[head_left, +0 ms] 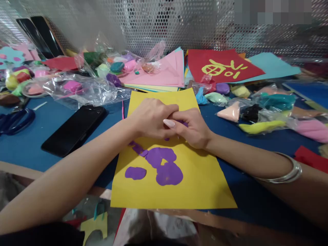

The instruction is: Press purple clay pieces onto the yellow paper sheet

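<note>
My left hand and my right hand meet over the upper half of a yellow sheet of paper. Both have curled fingers, and the right thumb presses against the left fingers. A little purple shows in the gap of the right hand; whether it is held or lies on the paper I cannot tell. Below the hands, flattened purple clay is stuck on the sheet in joined rounded patches. A separate oval purple clay piece lies to their left. Part of the sheet is hidden under the hands.
A black phone and blue-handled scissors lie left. Bagged coloured clay spreads along both sides. Behind are pink paper sheets and a red sheet with yellow shapes, before a perforated metal panel.
</note>
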`<state>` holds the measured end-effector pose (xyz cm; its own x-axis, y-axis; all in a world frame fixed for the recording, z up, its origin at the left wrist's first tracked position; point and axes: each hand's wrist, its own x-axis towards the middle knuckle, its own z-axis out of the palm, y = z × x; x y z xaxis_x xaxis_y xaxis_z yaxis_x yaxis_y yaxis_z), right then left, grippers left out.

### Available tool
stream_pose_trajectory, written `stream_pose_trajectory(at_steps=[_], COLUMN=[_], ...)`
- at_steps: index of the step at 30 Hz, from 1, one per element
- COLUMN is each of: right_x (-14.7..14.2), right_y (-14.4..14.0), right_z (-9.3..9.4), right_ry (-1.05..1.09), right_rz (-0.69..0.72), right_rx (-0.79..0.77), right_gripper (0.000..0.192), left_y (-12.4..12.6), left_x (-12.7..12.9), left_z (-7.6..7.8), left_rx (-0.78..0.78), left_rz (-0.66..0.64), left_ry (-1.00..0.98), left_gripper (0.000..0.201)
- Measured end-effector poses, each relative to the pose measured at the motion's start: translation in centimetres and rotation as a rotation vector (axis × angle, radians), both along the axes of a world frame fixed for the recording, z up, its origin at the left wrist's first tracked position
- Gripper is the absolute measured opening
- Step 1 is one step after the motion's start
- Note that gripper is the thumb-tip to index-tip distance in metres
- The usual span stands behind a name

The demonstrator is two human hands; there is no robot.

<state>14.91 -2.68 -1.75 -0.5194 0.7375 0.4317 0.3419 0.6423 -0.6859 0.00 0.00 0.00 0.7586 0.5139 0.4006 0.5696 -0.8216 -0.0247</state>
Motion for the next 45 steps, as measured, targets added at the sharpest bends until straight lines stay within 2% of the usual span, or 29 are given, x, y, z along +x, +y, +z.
stream_pose_trajectory(at_steps=[4,12,18,27,35,40,45], right_x=[0.0,-0.2,-0.2,-0.2,-0.1,0.2,0.4], right_y=[0.0,-0.2,-0.1,0.1,-0.1,-0.5,-0.8], right_z=[-0.1,0.1,-0.2,-0.3,-0.2,0.2,0.2], right_ry=[-0.005,0.014,0.03,-0.016,-0.008,0.025,0.024], right_rz=[-0.004,-0.013,-0.028,-0.026,0.007,0.017,0.04], right_rx=[-0.035,-0.008,0.005,0.211,0.313,0.329,0.294], right_gripper=[0.044,0.039,0.043,0.037,0.039,0.034,0.034], left_y=[0.0,0.0,-0.1,0.1,0.2,0.0,-0.2], left_x=[0.0,0.0,0.3,0.2,-0.1,-0.2,-0.3], left_z=[0.1,-0.1,-0.5,-0.6,-0.5,0.0,0.7], left_rx=[0.035,0.059,0.036,0.081,0.095,0.06,-0.044], left_rz=[0.028,0.065,0.085,0.005,-0.107,-0.157,-0.145], left_ry=[0.017,0.051,0.103,0.009,-0.02,-0.051,-0.07], left_gripper=[0.024,0.025,0.022,0.014,0.029,0.042,0.04])
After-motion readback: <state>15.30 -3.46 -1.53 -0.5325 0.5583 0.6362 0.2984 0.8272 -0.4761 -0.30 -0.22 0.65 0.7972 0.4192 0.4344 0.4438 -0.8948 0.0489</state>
